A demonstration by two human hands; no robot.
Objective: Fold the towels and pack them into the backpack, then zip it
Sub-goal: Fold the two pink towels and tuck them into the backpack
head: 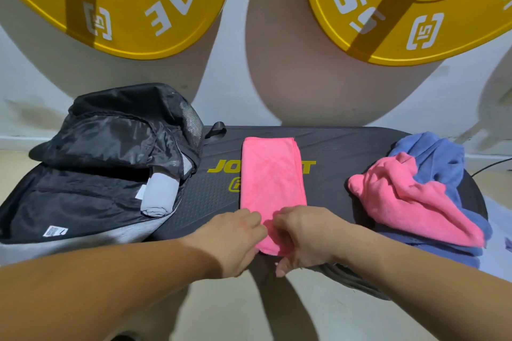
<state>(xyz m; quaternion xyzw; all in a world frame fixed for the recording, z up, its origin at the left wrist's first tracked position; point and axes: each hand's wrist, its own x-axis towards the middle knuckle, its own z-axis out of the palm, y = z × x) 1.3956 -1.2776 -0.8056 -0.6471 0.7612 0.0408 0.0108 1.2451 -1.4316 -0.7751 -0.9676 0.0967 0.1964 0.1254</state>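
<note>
A pink towel [273, 174] lies folded into a long narrow strip down the middle of a black platform [332, 147]. My left hand [235, 238] and my right hand [302, 235] pinch its near end, side by side. On the left stands a black backpack [110, 147], unzipped and gaping, with a folded grey towel [160, 196] inside its opening. At the right lies a crumpled pink towel [410, 199] on top of a rumpled blue towel [435, 155].
Two large yellow weight plates [124, 3] [410, 8] lean against the white wall behind the platform. Pale floor shows in front of the platform, below my forearms. A black cable [490, 165] runs at the far right.
</note>
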